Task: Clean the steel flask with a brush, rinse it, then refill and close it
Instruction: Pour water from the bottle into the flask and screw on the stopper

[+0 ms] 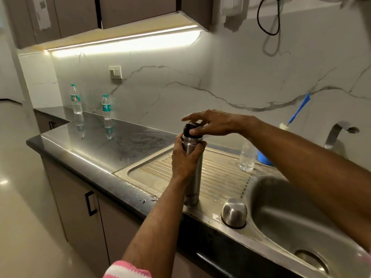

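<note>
Flask (pixel 193 173) stands upright on the sink drainboard (pixel 220 173), long axis vertical, black stopper (pixel 189 130) end up. Lettering low on the body, sideways, looks like "MILTON", partly blurred. Left grip (pixel 185 157) wraps the upper body, fingers curled round it. Right grip (pixel 208 123) sits on the stopper: thumb and curled fingers pinch it, index finger stretched out. Steel cap (pixel 233 212) is mouth-down right of the flask, at the basin (pixel 291 213) edge. Behind the flask: clear bottle (pixel 247 157), blue cup (pixel 264 157), blue-handled brush (pixel 298 111) leaning on the wall. Two labelled water bottles (pixel 76 99) on the table (pixel 112 145) far left; labels unreadable.
</note>
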